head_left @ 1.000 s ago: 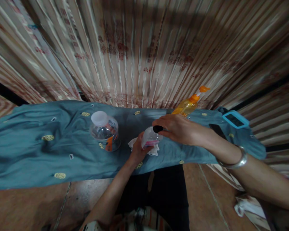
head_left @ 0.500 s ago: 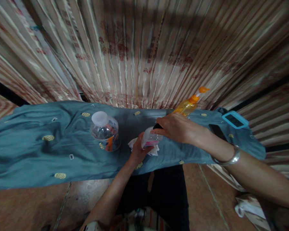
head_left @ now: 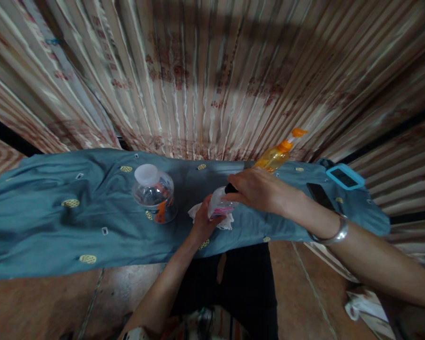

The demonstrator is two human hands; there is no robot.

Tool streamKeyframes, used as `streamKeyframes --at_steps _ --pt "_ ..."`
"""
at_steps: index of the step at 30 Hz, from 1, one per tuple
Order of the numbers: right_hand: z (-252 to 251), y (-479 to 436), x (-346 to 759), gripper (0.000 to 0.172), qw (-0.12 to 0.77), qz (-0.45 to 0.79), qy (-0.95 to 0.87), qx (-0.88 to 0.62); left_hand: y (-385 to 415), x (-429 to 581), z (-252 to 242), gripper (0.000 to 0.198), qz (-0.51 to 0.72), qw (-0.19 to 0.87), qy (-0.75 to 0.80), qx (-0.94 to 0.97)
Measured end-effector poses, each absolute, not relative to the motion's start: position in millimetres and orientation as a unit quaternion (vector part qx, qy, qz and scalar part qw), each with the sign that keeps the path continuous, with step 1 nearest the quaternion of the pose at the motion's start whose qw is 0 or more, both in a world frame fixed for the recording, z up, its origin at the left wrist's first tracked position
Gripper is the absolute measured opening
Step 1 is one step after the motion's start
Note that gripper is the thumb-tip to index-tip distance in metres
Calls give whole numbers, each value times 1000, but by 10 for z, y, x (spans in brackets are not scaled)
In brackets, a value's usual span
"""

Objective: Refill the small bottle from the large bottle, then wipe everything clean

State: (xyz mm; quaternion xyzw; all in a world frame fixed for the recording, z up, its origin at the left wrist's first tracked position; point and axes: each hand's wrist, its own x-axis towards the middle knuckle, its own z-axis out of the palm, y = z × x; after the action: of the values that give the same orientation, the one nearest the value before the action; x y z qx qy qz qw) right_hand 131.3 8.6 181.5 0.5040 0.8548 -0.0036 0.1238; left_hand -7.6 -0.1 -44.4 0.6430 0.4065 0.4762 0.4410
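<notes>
My left hand (head_left: 204, 222) is closed round a small clear bottle (head_left: 220, 204) with pink print, just above the table. My right hand (head_left: 253, 188) has its fingers closed on the bottle's black cap (head_left: 231, 188). A crumpled white tissue (head_left: 227, 223) lies beneath the bottle and my left fingers. Left of my hands stands a large clear plastic jar (head_left: 154, 193) with a white lid and an orange label. Beyond my right hand is a pump bottle (head_left: 274, 157) of orange liquid, its lower part hidden by that hand.
A green-blue cloth (head_left: 106, 203) with pineapple prints covers the narrow table. At its right end lie a black phone (head_left: 320, 196), partly behind my forearm, and a light-blue framed device (head_left: 345, 176). A pleated curtain (head_left: 198, 85) hangs right behind the table.
My right hand has shifted slightly to the left and turned a little at the black cap. The left hand and bottle stay in place.
</notes>
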Motion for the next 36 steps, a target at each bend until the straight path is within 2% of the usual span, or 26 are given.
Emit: streamKeyframes --at_steps 5,8,11,15,18,21,25,28,32,36 --pt "1801 60 1370 33 60 -4 887 458 -1 -70 -461 63 475 446 409 639" --pt "1805 59 1353 17 95 -8 876 473 -3 -72 -445 61 474 451 398 642" --pt "1808 64 1330 31 113 12 860 497 -2 -74 -428 61 466 449 408 644" --pt "1807 60 1347 27 58 -7 884 463 -2 -73 -419 63 468 445 411 643" --pt "1800 60 1342 20 74 -11 880 469 -5 -73 -418 64 465 446 415 642" --pt "1785 66 1321 32 101 2 862 497 -8 -74 -423 62 455 452 424 640" --pt "1765 62 1329 24 63 -8 882 467 -10 -74 -426 61 470 440 414 644" --pt "1749 54 1331 20 67 -9 882 467 -10 -73 -423 60 473 437 408 647" --pt "1725 50 1332 31 77 23 866 494 -12 -68 -428 60 467 450 418 636" --pt "1700 44 1362 29 31 5 887 460 -8 -66 -440 61 476 449 407 637"
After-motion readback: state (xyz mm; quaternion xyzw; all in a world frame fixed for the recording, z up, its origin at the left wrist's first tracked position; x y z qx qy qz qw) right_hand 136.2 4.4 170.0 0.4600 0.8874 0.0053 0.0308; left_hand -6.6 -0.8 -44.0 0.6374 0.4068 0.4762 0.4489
